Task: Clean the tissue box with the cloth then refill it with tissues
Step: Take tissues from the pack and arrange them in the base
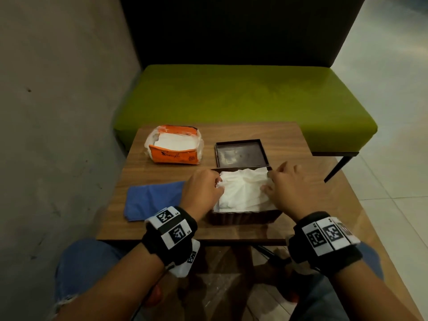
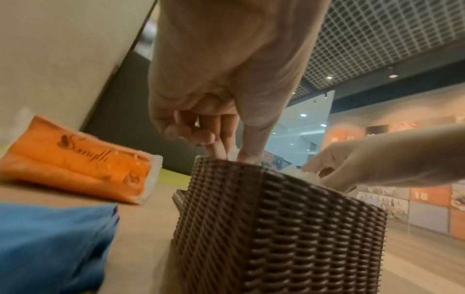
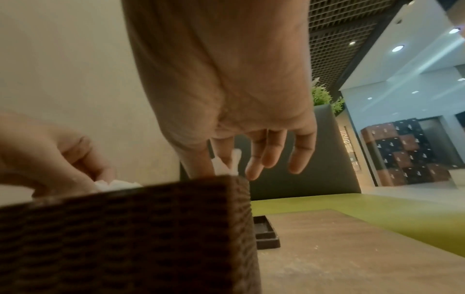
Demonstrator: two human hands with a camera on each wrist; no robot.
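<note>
Tissue box [image 1: 243, 217]: a rectangular, dark brown container with ribbed, basket-weave walls, open at the top, standing on the wood-grain table [image 1: 289, 140] directly between the two hands. Tissues [image 1: 243, 188]: a soft, white, crumpled stack filling the box to its rim. Left hand [image 1: 201, 189]: back upward, at the box's left edge, thumb and forefinger pinching the tissue edge; in the left wrist view the remaining fingers [image 2: 201, 137] curl toward the palm. Right hand [image 1: 287, 186]: back upward, at the box's right edge, thumb and forefinger closed on a tuft of tissue, shown in the right wrist view, with the other fingers [image 3: 299, 151] hanging loosely extended outside the box wall. The hands are apart, one at each side of the stack.

Cloth [image 1: 152, 200]: blue, flat and folded, lying just left of the left hand. Tissue pack [image 1: 173, 144]: orange and clear plastic wrapper, torn open on top, holding flat white sheets, beyond the left hand. Lid [image 1: 240, 154]: a shallow, dark, square tray with a raised rim, lying just beyond the box, ahead of both hands. Bench [image 1: 243, 96]: smooth green padded seat beyond the table.
</note>
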